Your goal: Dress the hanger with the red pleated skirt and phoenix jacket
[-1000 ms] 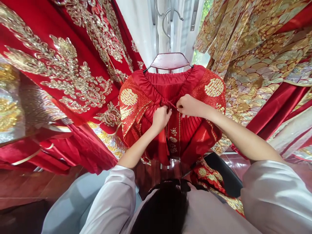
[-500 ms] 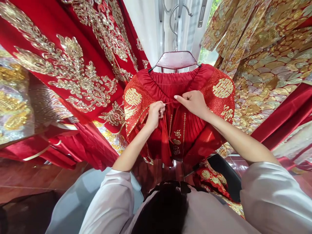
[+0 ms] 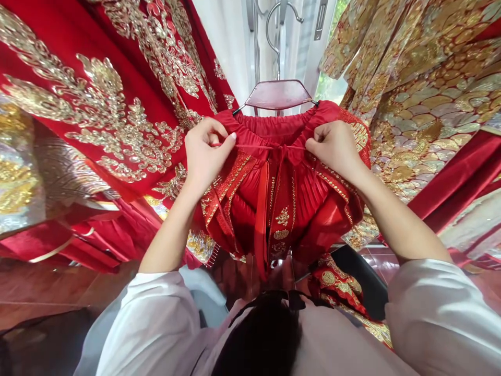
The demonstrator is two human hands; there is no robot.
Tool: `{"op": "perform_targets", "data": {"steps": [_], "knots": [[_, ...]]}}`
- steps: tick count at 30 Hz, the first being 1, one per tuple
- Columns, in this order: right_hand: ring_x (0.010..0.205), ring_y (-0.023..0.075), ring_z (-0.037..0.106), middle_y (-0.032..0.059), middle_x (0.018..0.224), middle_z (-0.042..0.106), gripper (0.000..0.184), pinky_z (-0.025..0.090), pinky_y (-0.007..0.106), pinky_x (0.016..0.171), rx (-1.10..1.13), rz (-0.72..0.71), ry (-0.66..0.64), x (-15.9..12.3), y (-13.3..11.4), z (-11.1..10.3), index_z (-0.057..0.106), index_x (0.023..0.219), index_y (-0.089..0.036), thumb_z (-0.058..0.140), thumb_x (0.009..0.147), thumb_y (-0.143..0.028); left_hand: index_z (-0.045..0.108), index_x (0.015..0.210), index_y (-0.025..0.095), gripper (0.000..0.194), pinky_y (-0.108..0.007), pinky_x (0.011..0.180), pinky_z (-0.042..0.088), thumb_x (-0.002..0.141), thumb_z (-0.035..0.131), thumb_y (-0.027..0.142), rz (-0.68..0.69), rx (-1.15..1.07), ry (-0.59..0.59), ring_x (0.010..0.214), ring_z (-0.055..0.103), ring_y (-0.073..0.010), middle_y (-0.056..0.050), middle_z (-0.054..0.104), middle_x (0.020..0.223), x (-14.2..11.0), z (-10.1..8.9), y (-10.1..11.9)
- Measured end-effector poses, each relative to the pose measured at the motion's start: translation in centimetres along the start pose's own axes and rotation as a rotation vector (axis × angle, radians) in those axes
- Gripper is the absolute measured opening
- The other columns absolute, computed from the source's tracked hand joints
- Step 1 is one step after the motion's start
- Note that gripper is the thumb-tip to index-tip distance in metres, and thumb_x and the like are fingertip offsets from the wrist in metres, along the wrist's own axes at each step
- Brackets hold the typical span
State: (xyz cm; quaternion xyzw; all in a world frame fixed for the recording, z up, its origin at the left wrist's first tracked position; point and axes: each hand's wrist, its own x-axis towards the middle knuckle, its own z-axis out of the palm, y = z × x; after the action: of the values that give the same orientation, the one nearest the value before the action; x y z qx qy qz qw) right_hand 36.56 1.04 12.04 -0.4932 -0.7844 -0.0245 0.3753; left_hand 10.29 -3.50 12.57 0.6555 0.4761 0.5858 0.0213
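Observation:
A red pleated skirt (image 3: 250, 201) with gold embroidery hangs on a clip hanger (image 3: 277, 95), its gathered waist between the two clips. Across the front of the waist runs a thin red drawstring (image 3: 255, 147), stretched sideways and crossing at the middle. My left hand (image 3: 207, 149) pinches one end of it near the left clip, thumb against the fingers. At the right side, my right hand (image 3: 332, 143) is closed on the other end, over the cloth. Gold-trimmed panels fold outward below both hands.
A red garment with gold beading (image 3: 109, 104) hangs at the left, and a gold scale-patterned garment (image 3: 422, 104) at the right. Below lie a dark chair (image 3: 373, 292) with red-and-gold cloth (image 3: 336, 277) and a grey chair (image 3: 205, 287).
My left hand has moved left and up from the middle, drawing the string out. My right hand has shifted right along the waist. The string now spans a wider gap.

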Motion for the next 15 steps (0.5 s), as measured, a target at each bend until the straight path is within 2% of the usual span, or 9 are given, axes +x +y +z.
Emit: {"op": "perform_targets", "data": {"steps": [3, 5, 6, 7, 9, 11, 13, 15], "knots": [[0.061, 0.0148, 0.048, 0.0055, 0.057, 0.050, 0.014, 0.038, 0.031, 0.063, 0.004, 0.077, -0.087, -0.1, 0.1, -0.1, 0.060, 0.067, -0.013, 0.051, 0.075, -0.020, 0.054, 0.065, 0.025, 0.008, -0.027, 0.044, 0.023, 0.067, 0.061, 0.024, -0.004, -0.082, -0.192, 0.042, 0.024, -0.0089, 0.007, 0.029, 0.045, -0.4, -1.0, -0.3], [0.055, 0.0122, 0.049, 0.0048, 0.057, 0.054, 0.014, 0.040, 0.030, 0.059, 0.075, 0.128, -0.224, -0.1, 0.4, -0.6, 0.061, 0.069, -0.012, 0.051, 0.076, -0.019, 0.058, 0.063, 0.024, 0.003, -0.027, 0.045, 0.023, 0.065, 0.058, 0.022, 0.048, -0.065, -0.314, 0.042, 0.026, -0.0093, 0.005, 0.033, 0.046, -0.5, -1.6, -0.5], [0.051, 0.0104, 0.048, 0.0037, 0.054, 0.054, 0.014, 0.040, 0.028, 0.056, 0.131, 0.133, -0.308, -0.1, 0.6, -0.9, 0.061, 0.070, -0.012, 0.052, 0.077, -0.020, 0.060, 0.062, 0.024, 0.005, -0.027, 0.046, 0.026, 0.065, 0.057, 0.021, 0.089, -0.009, -0.326, 0.044, 0.030, -0.0099, 0.004, 0.036, 0.048, -0.6, -1.7, -0.6], [0.046, 0.0086, 0.046, 0.0022, 0.051, 0.053, 0.015, 0.039, 0.026, 0.052, 0.197, 0.123, -0.396, -0.1, 0.8, -1.2, 0.062, 0.070, -0.012, 0.054, 0.078, -0.022, 0.062, 0.063, 0.024, 0.007, -0.028, 0.048, 0.029, 0.066, 0.057, 0.020, 0.128, 0.076, -0.301, 0.047, 0.035, -0.0110, 0.002, 0.040, 0.051, -0.6, -1.8, -0.6], [0.039, 0.0056, 0.041, -0.0006, 0.046, 0.051, 0.019, 0.035, 0.022, 0.044, 0.340, 0.065, -0.566, 0.0, 1.0, -1.7, 0.063, 0.069, -0.013, 0.058, 0.078, -0.028, 0.065, 0.069, 0.023, 0.009, -0.029, 0.054, 0.036, 0.070, 0.056, 0.021, 0.173, 0.277, -0.178, 0.057, 0.047, -0.0145, -0.001, 0.049, 0.061, -0.8, -1.3, -0.5], [0.036, 0.0037, 0.038, -0.0025, 0.044, 0.050, 0.022, 0.030, 0.019, 0.038, 0.479, -0.001, -0.694, 0.0, 0.8, -1.9, 0.066, 0.070, -0.014, 0.063, 0.076, -0.035, 0.066, 0.077, 0.022, 0.011, -0.030, 0.060, 0.039, 0.077, 0.055, 0.025, 0.155, 0.431, -0.045, 0.071, 0.054, -0.0179, -0.004, 0.056, 0.074, -1.0, -0.3, -0.3], [0.035, 0.0028, 0.038, -0.0031, 0.044, 0.051, 0.026, 0.028, 0.018, 0.036, 0.609, -0.027, -0.730, -0.1, 0.3, -1.7, 0.069, 0.075, -0.014, 0.067, 0.074, -0.041, 0.065, 0.083, 0.022, 0.012, -0.029, 0.063, 0.040, 0.082, 0.055, 0.028, 0.103, 0.481, 0.057, 0.081, 0.055, -0.0195, -0.006, 0.058, 0.083, -1.1, 1.2, 0.1], [0.036, 0.0024, 0.037, -0.0024, 0.046, 0.053, 0.034, 0.026, 0.018, 0.035, 0.735, -0.008, -0.652, -0.2, -0.5, -1.1, 0.071, 0.080, -0.013, 0.069, 0.072, -0.046, 0.063, 0.084, 0.021, 0.011, -0.028, 0.065, 0.040, 0.084, 0.056, 0.029, 0.057, 0.428, 0.114, 0.084, 0.055, -0.0192, -0.006, 0.058, 0.086, -0.9, 2.8, 0.6]]}}
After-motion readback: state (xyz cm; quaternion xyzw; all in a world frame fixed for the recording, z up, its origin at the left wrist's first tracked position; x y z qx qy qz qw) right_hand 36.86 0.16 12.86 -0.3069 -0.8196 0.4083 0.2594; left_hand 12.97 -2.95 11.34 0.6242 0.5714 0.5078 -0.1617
